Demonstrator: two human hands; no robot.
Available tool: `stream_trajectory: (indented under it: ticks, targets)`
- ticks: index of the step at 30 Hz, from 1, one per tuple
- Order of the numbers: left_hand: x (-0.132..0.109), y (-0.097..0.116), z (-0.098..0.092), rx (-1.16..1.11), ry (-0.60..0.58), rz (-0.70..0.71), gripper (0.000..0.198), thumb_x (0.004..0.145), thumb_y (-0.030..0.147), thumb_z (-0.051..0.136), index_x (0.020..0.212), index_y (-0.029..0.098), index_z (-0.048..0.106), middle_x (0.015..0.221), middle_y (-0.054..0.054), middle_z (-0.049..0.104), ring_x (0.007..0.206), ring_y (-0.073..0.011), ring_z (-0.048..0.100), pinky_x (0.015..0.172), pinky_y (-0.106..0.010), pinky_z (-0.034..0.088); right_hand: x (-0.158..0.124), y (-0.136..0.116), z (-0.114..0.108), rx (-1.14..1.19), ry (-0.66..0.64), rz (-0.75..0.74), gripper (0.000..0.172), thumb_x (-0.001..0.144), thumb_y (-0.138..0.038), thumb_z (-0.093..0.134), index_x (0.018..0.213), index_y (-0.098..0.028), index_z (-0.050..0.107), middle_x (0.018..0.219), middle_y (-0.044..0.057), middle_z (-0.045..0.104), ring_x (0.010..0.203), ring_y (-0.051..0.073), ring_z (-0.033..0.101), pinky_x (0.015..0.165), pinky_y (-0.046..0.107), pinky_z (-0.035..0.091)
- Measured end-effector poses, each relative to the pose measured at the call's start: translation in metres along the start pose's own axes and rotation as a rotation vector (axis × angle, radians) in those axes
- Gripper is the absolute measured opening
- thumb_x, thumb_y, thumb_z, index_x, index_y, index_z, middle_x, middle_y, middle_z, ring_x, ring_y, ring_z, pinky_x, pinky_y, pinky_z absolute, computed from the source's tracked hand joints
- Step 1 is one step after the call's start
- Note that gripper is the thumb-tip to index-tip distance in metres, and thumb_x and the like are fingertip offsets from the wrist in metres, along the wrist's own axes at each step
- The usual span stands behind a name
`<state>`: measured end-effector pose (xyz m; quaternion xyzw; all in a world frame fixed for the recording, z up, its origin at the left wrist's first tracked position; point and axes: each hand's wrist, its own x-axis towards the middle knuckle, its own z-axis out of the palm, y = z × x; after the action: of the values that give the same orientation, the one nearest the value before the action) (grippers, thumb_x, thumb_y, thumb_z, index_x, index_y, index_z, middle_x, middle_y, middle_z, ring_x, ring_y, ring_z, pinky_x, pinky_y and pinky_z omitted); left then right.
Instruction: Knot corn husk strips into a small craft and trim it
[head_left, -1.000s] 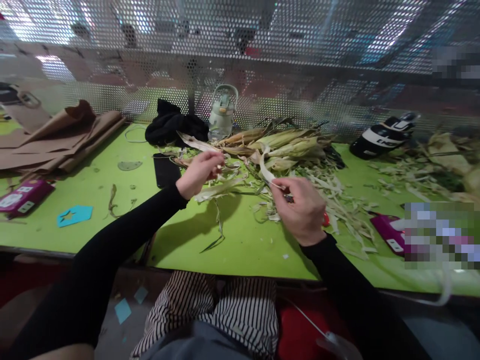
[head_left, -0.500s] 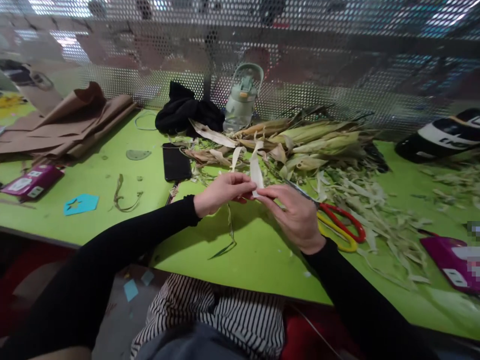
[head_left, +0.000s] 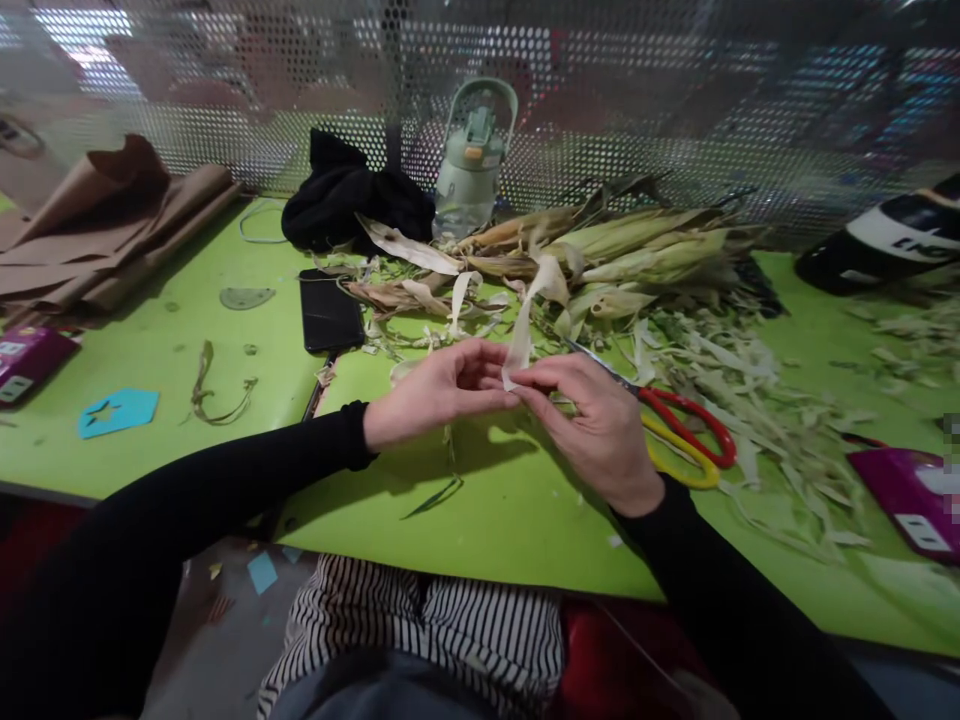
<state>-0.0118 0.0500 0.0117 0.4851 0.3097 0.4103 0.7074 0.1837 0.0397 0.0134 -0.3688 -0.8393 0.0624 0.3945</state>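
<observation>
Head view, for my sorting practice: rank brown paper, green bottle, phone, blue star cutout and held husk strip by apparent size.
Brown paper
Green bottle
Phone
Blue star cutout and held husk strip: too alike to rank

Pale husk strip (head_left: pixel 520 338), tilted upright

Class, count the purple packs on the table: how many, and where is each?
2: one pack at the left edge, near the brown paper; another pack right of the scissors. The husks could hide more.

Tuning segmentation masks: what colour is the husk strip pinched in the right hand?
Creamy off-white; the husk strip shows best in the head view.
</observation>
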Motion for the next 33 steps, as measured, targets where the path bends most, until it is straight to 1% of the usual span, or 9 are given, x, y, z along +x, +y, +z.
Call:
stream_trajectory:
  ticks: [4,9,13,16,19,22,26,30,33]
  targets:
    - [-0.001,-0.003,-0.001,-0.010,0.017,0.027,0.023,0.081,0.005,0.069,0.101,0.010,0.058,0.093,-0.003,0.068,0.084,-0.0082,0.066,0.084,-0.025,0.053,-0.001,-0.002,0.002,-0.009,-0.007,-0.024,0.014,0.092,-0.024,0.065,0.103,-0.022,0.073,0.098,0.007,0.074,0.089,0.020,0.069,0.077,0.036,0.058]
    - [-0.002,-0.006,-0.002,-0.027,0.019,0.016,0.033,0.074,0.003,0.074,0.101,0.011,0.057,0.093,-0.001,0.067,0.083,-0.0084,0.065,0.085,-0.026,0.053,-0.002,-0.003,0.003,-0.003,-0.025,0.004,0.016,0.095,-0.023,0.061,0.105,-0.023,0.073,0.099,0.007,0.073,0.090,0.021,0.069,0.078,0.037,0.058]
    - [-0.002,-0.008,-0.002,-0.030,0.046,0.018,0.027,0.079,0.004,0.070,0.101,0.012,0.058,0.092,-0.002,0.068,0.083,-0.0088,0.065,0.085,-0.027,0.053,-0.003,-0.002,0.004,-0.003,-0.033,0.026,0.018,0.095,-0.023,0.059,0.106,-0.026,0.074,0.099,0.007,0.074,0.091,0.022,0.070,0.079,0.039,0.058]
    - [-0.002,-0.007,-0.002,-0.015,0.047,0.044,0.022,0.081,0.007,0.069,0.101,0.011,0.060,0.093,-0.003,0.069,0.082,-0.0089,0.065,0.081,-0.025,0.053,-0.003,-0.002,0.003,0.036,-0.025,0.046,0.015,0.093,-0.023,0.062,0.102,-0.026,0.073,0.099,0.006,0.073,0.090,0.022,0.069,0.079,0.038,0.058]
    - [-0.003,-0.008,0.000,-0.002,0.042,0.082,0.020,0.081,0.008,0.069,0.099,0.011,0.061,0.094,-0.003,0.069,0.081,-0.0086,0.065,0.077,-0.023,0.053,-0.003,-0.004,0.003,0.091,0.000,0.091,0.009,0.091,-0.024,0.065,0.096,-0.026,0.071,0.097,0.005,0.072,0.087,0.021,0.068,0.077,0.037,0.057]
    - [-0.004,-0.010,0.001,0.021,0.048,0.102,0.020,0.081,0.011,0.071,0.099,0.012,0.061,0.093,-0.002,0.069,0.081,-0.0086,0.065,0.077,-0.023,0.053,-0.004,-0.006,0.004,0.132,0.031,0.143,0.005,0.091,-0.024,0.065,0.091,-0.027,0.069,0.094,0.004,0.070,0.085,0.021,0.067,0.076,0.038,0.056]
    - [-0.005,-0.010,0.001,0.028,0.055,0.112,0.022,0.079,0.014,0.074,0.097,0.012,0.061,0.091,-0.002,0.068,0.081,-0.0090,0.065,0.077,-0.024,0.053,-0.008,-0.008,0.007,0.196,0.061,0.209,0.004,0.089,-0.022,0.065,0.088,-0.026,0.066,0.095,0.004,0.069,0.089,0.022,0.067,0.079,0.039,0.056]
    - [-0.005,-0.010,0.003,0.015,0.069,0.126,0.018,0.079,0.012,0.073,0.093,0.012,0.061,0.086,0.000,0.067,0.076,-0.0075,0.063,0.071,-0.021,0.052,-0.010,-0.009,0.011,0.298,0.055,0.285,0.006,0.088,-0.021,0.065,0.083,-0.024,0.063,0.098,0.005,0.066,0.085,0.019,0.066,0.072,0.034,0.057]
    - [-0.004,-0.011,0.004,0.016,0.080,0.124,0.017,0.080,0.013,0.073,0.091,0.012,0.061,0.082,0.000,0.066,0.073,-0.0068,0.062,0.067,-0.020,0.052,-0.010,-0.011,0.013,0.395,0.040,0.352,0.006,0.087,-0.021,0.065,0.083,-0.023,0.061,0.097,0.004,0.065,0.082,0.017,0.065,0.071,0.032,0.058]
